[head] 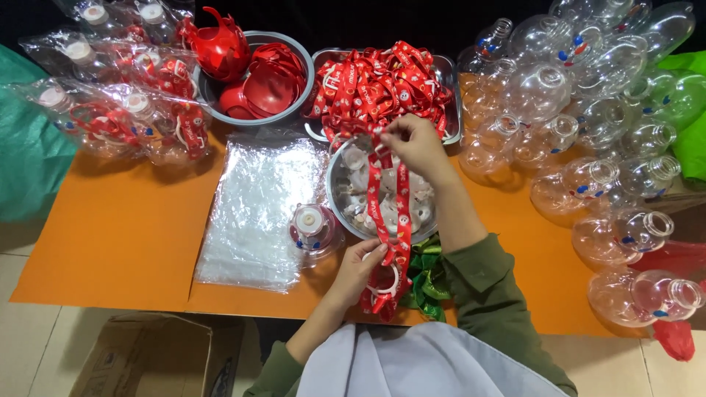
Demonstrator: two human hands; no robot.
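A red printed strap (390, 206) with a white ring at its lower end hangs stretched between my two hands. My right hand (413, 143) pinches its upper end above a round metal bowl (334, 192) of white caps. My left hand (360, 268) grips the lower end by the white ring near the table's front edge. Behind lies a metal tray (447, 73) heaped with more red straps (375, 81). A clear round bottle with a white cap (312, 226) stands just left of the bowl.
A stack of clear plastic bags (257, 206) lies on the orange table (125, 235). A metal bowl of red plastic parts (254, 73) sits at the back. Packed bottles (118, 95) lie at the left, empty clear bottles (603, 132) at the right. Green pieces (426, 276) and a cardboard box (154, 360) are near me.
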